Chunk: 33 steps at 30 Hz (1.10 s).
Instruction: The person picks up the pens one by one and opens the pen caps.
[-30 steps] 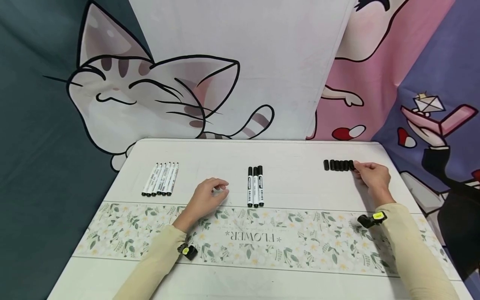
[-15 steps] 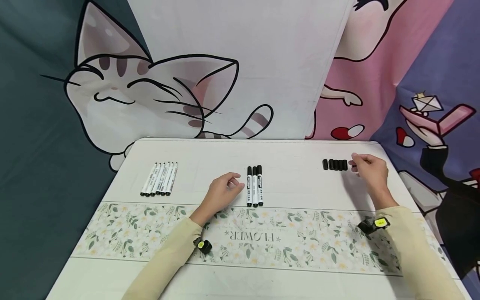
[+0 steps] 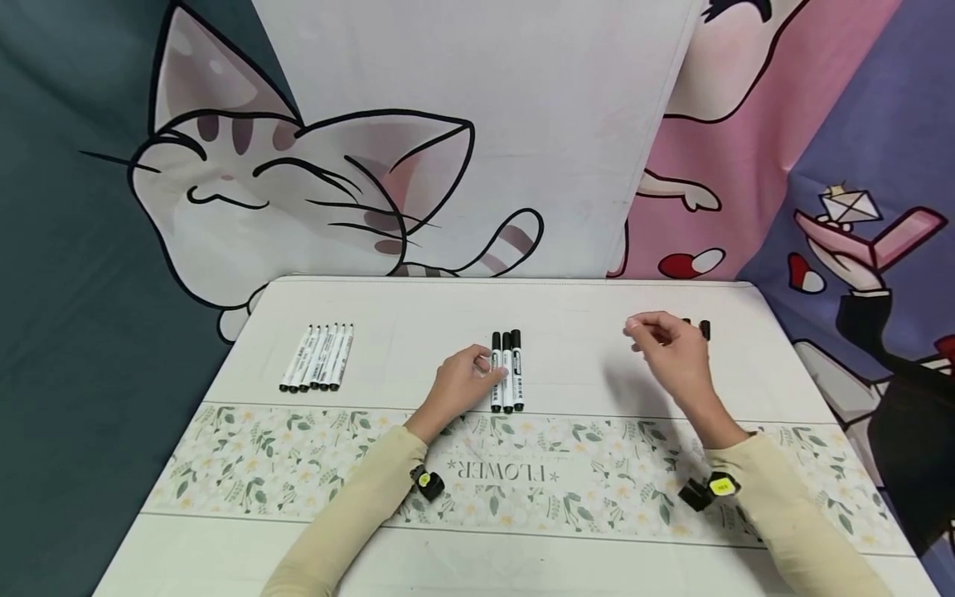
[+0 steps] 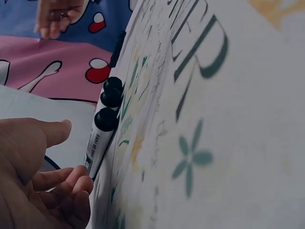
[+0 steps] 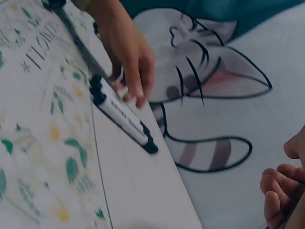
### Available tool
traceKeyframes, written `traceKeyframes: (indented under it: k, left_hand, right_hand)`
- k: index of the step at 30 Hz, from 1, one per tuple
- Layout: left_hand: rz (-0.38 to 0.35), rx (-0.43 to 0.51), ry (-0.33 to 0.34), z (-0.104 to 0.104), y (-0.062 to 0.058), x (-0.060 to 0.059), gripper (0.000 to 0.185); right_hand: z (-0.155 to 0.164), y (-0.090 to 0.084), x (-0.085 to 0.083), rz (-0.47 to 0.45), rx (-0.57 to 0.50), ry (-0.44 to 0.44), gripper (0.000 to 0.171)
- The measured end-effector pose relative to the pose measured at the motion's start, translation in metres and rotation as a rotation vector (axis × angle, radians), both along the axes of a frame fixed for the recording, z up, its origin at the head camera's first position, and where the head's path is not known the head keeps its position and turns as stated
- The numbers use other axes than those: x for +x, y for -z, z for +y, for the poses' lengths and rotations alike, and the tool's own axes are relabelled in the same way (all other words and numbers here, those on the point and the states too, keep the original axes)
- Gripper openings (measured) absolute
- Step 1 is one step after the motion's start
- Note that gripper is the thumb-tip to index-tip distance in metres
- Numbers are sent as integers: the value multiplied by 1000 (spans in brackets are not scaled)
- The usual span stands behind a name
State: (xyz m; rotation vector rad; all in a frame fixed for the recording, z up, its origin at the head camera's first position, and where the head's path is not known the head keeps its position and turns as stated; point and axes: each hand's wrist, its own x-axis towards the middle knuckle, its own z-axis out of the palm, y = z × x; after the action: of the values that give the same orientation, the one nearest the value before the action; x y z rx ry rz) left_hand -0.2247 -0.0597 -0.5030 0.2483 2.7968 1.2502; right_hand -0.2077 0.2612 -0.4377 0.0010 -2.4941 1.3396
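My left hand [image 3: 466, 380] is at the left side of three capped black-and-white markers [image 3: 518, 365] standing side by side on the table. In the head view its fingers and thumb overlap the left and middle ones. The left wrist view shows its thumb and fingers spread apart, fingertips close to the nearest marker [image 4: 96, 148]. My right hand [image 3: 671, 352] is over the table to the right, in front of a row of small black caps [image 3: 705, 330], most of them hidden behind it. In the right wrist view its thumb and loosely curled fingers [image 5: 271, 191] hold nothing.
Several uncapped white markers [image 3: 318, 356] lie in a slanted row at the left, black tips toward the back. A floral band reading FLOWER [image 3: 597, 481] crosses the white table mat [image 3: 410, 315]. Cartoon-printed curtains [image 3: 567, 166] hang behind the table.
My left hand has moved right to the capped markers. My right hand has left the right end of the cap row and moved left, now covering most of the caps from view.
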Motion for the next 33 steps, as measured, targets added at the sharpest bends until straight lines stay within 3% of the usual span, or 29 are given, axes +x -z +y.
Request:
traceKeyframes:
  k: [5,10,17,24,33]
  left_hand:
    - [-22,-13,-7,4,2,-1,48]
    - [-32,-21,-20,5,3,-2,51]
    - [-52,-32,-23,1,4,-4,53]
    - [-77,-58,-15,0,-1,-5,43]
    - [-108,-74,-97,-3,-8,-6,40]
  right_hand:
    - [-24,-4,9,60,28,-116,23]
    - [-42,-6,11,57,42,-172,19]
    - [-59,2,7,55,62,-217,19]
    - [-68,5,6,35,58,-229,18]
    - [-71,0,3,25,48,-252,17]
